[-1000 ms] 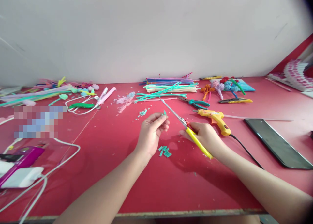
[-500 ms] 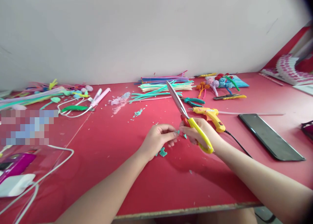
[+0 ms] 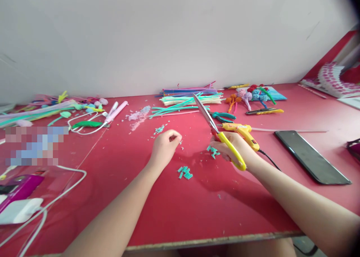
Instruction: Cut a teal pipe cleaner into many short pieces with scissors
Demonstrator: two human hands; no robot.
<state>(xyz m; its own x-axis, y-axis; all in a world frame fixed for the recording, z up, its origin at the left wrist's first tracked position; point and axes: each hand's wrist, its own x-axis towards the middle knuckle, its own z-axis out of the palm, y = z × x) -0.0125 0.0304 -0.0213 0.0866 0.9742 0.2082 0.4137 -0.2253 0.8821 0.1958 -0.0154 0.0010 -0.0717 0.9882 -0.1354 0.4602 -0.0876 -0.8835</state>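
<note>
Right hand (image 3: 234, 148) grips yellow-handled scissors (image 3: 218, 131) at frame centre, blades shut, pointing up-left; left hand (image 3: 164, 146) is loosely curled, whether it holds anything I cannot tell. Teal pipe-cleaner bits (image 3: 185, 172) on the red bench (image 3: 174, 208) look light, fuzzy, bendy, best pinched at the ends.

There is one view only, from the person's head. It looks forward and down over the red table (image 3: 174, 212) toward the white wall (image 3: 168, 36), quite near.
</note>
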